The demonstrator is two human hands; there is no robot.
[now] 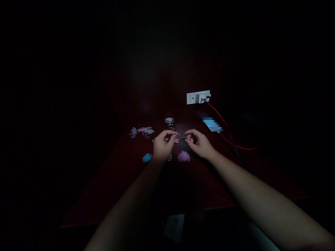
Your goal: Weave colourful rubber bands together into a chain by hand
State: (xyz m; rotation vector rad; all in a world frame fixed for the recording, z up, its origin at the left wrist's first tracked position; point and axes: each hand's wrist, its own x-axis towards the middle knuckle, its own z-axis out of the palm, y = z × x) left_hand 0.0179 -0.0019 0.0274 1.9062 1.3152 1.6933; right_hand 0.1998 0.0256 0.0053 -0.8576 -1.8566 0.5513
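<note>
My left hand (162, 146) is closed in a pinch over the middle of the table, a small pale thin piece (178, 134) sticking out from its fingertips. Facing it, my right hand (200, 143) pinches a small dark green piece (184, 138). The two hands are a little apart. Both pieces are too small and dim to name. Beneath the left fingertips are pink loops (176, 141). A purple pile (184, 156) of small thin pieces lies in front of the hands, and a blue pile (147, 158) lies to the left. Another small pale heap (170, 157) is partly hidden by my left wrist.
Mixed coloured loops (141, 131) are scattered at the back left of the dark red table (125, 181). A small round lidded jar (169, 121) stands behind my hands. At the back right lies a lit phone (212, 124), with a red cable (230, 142) near the wall socket (193, 98).
</note>
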